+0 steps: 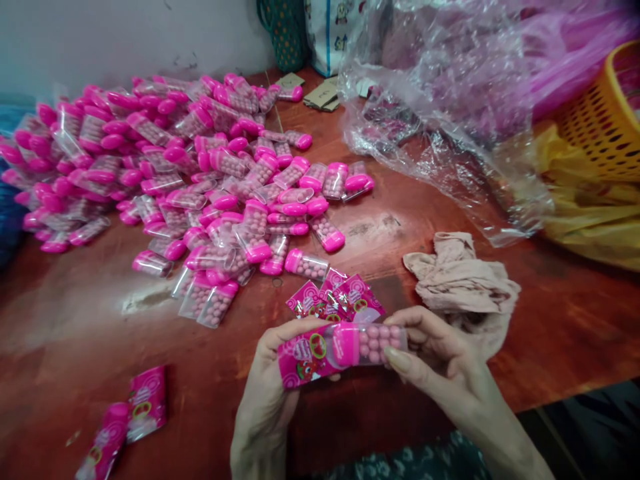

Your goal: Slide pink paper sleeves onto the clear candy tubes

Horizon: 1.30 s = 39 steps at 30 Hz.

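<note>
In the lower middle of the frame, gripping a printed sleeve (304, 357) in the left hand (265, 387), with fingers curled around it from the left. Pinching the clear end of a tube of pink balls (376, 343) between thumb and fingers of the right hand (445, 367). Lying nearly level between the hands, with pink cap toward the left and overlapping the right end of the sleeve. Just behind, in the centre, lying overlapped on the reddish table (200, 380): a few loose sleeves (357, 300). Spread from the left edge to the centre: a big heap of pink-capped tubes (255, 223), tipped at many angles. At the lower left, near each other: 2 pink printed packs (147, 403), the lower with a rounded pink end. To the right of the centre: a crumpled pale cloth (465, 287). Across the upper right: crinkled clear plastic (435, 140), a pink bag (565, 57), a yellow bag (590, 217) and an orange basket (595, 137) with holes. At the upper middle: brown cards (323, 95), a dotted green bag (283, 37) and a white printed bag (325, 33) against the wall (125, 33).
</note>
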### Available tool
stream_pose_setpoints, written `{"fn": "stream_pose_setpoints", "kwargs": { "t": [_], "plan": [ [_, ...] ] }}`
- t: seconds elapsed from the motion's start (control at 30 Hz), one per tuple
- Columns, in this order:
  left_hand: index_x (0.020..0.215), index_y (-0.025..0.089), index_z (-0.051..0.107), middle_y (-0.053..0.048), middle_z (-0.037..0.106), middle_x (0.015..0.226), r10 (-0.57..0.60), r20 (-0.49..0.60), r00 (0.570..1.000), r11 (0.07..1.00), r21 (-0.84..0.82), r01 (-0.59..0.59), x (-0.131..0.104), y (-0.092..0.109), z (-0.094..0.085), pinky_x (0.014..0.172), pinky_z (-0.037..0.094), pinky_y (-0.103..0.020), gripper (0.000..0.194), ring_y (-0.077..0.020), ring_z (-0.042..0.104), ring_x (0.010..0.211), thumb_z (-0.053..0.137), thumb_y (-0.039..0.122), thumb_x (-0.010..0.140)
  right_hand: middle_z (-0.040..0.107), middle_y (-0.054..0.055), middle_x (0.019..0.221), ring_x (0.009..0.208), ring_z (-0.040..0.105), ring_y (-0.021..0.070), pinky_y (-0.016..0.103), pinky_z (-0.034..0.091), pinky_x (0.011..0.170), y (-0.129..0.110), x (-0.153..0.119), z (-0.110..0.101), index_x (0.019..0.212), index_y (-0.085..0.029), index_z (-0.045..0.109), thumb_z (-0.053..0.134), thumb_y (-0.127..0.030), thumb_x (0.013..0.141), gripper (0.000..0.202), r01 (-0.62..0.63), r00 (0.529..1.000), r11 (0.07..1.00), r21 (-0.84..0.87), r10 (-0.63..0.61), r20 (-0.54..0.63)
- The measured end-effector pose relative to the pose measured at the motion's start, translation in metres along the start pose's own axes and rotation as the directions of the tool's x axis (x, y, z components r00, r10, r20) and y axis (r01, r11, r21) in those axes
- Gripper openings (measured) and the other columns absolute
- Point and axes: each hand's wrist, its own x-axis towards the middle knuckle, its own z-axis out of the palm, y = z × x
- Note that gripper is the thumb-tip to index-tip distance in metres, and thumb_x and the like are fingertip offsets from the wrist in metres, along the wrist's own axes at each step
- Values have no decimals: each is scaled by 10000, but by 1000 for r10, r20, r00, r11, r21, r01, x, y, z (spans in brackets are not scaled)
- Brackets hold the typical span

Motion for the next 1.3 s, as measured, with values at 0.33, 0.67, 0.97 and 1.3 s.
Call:
{"fn": "stream_pose_setpoints", "kwargs": {
  "t": [0.33,0.67,0.97,1.3],
  "plan": [
    [827,107,735,-123,731,821,28,27,999,977,-214,-21,1,-1,-17,694,556,-326,365,-254,675,739,749,362,565,652,24,990,874,633,176,274,528,776,14,-5,9,1164,-276,565,582,-280,837,327,88,995,970,-227,-75,66],
    [582,157,713,-76,725,640,-33,-270,962,984,-177,-16,6,-2,-11,630,572,-353,143,-231,670,602,769,188,454,650,35,991,872,626,193,295,532,755,19,-1,8,1127,-249,554,584,-303,830,303,127,987,942,-311,-90,132],
    [686,118,733,-98,735,704,54,-180,982,988,-133,-79,11,2,-14,548,564,-268,130,-211,675,615,741,163,564,660,19,932,813,638,166,248,520,700,25,-1,7,1070,-248,550,576,-344,835,255,71,997,974,-216,-68,23],
    [830,163,700,-88,721,772,-61,-77,995,998,16,63,9,-7,11,649,541,-319,192,-260,671,787,678,199,643,671,9,982,874,604,174,245,467,766,21,-18,34,1084,-244,578,568,-249,829,256,184,979,831,-524,-110,169]
  ]
}}
